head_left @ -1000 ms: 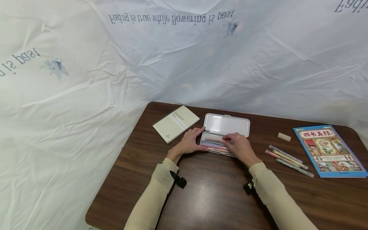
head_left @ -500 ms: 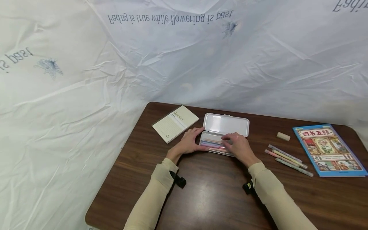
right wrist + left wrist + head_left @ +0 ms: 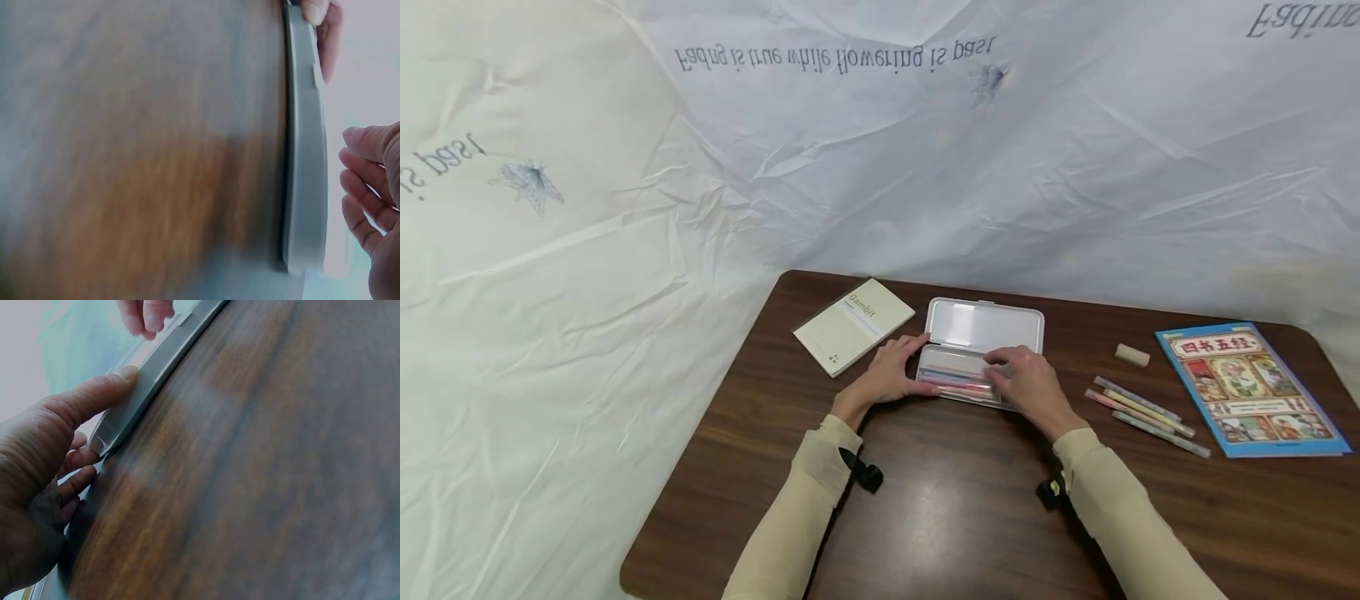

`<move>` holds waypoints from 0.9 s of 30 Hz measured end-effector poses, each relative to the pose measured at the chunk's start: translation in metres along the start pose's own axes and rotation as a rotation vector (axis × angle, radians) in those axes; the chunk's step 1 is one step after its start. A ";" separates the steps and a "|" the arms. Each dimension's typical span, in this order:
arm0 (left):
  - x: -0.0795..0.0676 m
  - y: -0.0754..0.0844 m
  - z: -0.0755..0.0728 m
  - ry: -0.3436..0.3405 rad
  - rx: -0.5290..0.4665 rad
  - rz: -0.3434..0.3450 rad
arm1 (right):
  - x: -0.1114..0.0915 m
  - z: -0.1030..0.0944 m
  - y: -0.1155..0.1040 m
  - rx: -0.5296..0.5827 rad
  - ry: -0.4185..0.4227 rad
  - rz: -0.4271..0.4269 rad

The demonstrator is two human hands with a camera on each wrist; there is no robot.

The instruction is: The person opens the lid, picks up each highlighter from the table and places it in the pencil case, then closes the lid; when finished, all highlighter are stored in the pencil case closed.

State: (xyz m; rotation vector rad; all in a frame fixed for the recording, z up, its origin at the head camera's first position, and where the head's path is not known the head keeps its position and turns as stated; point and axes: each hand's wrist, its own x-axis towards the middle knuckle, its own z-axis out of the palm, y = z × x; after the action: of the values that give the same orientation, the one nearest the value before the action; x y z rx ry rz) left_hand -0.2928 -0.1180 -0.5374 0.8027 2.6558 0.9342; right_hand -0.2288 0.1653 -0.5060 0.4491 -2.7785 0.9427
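An opened white pencil case [image 3: 984, 325] lies on the table in the head view, its lid tipped back. Several pastel pens [image 3: 955, 385] lie in its tray. My left hand [image 3: 883, 375] grips the case's left end; in the left wrist view its thumb [image 3: 103, 394] presses the front rim while the other fingers reach round the end. Over the tray's right part is my right hand [image 3: 1028, 383], covering that corner. Its fingers [image 3: 365, 187] are loosely bent in the right wrist view, with nothing between them and the thumb.
A cream notebook [image 3: 854, 327] lies behind the left hand. To the right are several loose pens [image 3: 1146, 415], a pale eraser [image 3: 1132, 355] and a blue-edged book with Chinese lettering [image 3: 1253, 390]. White printed cloth [image 3: 865, 167] hangs behind the brown table [image 3: 925, 517].
My right fingertips have drawn slightly apart from a pen, which now lies in the tray. The left hand keeps its hold on the case. The head view has shifted slightly.
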 end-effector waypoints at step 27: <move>-0.004 0.007 0.003 0.000 -0.040 -0.002 | -0.157 -0.123 0.102 -0.273 0.144 0.217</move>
State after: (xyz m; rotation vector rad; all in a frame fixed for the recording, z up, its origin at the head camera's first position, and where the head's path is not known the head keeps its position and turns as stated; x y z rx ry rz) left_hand -0.2852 -0.1147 -0.5357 0.7903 2.6290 0.9831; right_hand -0.1075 0.3541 -0.5073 0.0381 -2.8028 0.5917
